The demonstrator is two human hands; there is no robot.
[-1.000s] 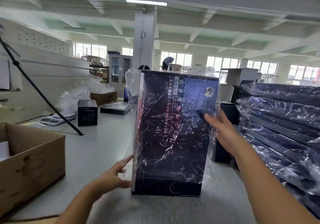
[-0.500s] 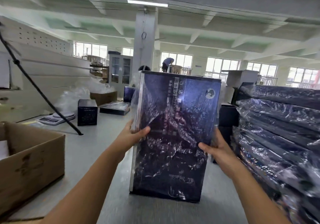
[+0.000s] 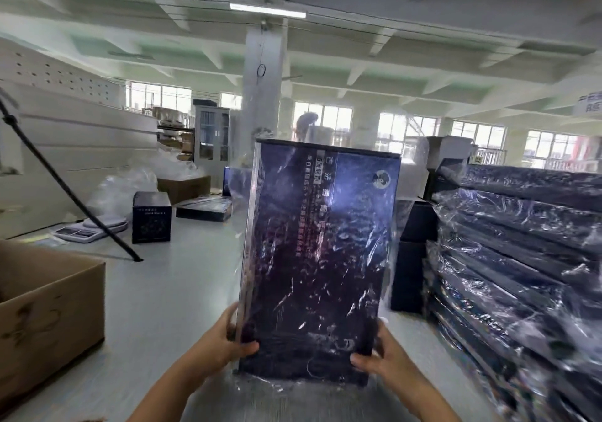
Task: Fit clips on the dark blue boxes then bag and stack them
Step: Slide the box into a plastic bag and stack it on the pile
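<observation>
A flat dark blue box (image 3: pixel 321 258) stands upright in front of me, inside a clear plastic bag (image 3: pixel 394 147) whose loose top rises above it. My left hand (image 3: pixel 224 345) grips its lower left corner, thumb on the front face. My right hand (image 3: pixel 379 361) grips the lower right corner the same way. The box's lower edge hangs just above the grey table (image 3: pixel 156 291). On the right sits a stack of bagged dark blue boxes (image 3: pixel 527 258).
An open cardboard carton (image 3: pixel 49 310) stands at the left. Behind it are a black tripod leg (image 3: pixel 65 183), a white scale (image 3: pixel 81 231), a small dark cube box (image 3: pixel 151 218), a flat dark box (image 3: pixel 203 209) and heaps of clear bags (image 3: pixel 130 187). Unbagged dark boxes (image 3: pixel 410 258) stand behind the held one.
Both hands slid down from the box's sides to its lower corners. The bagged box has risen off the table and stays upright.
</observation>
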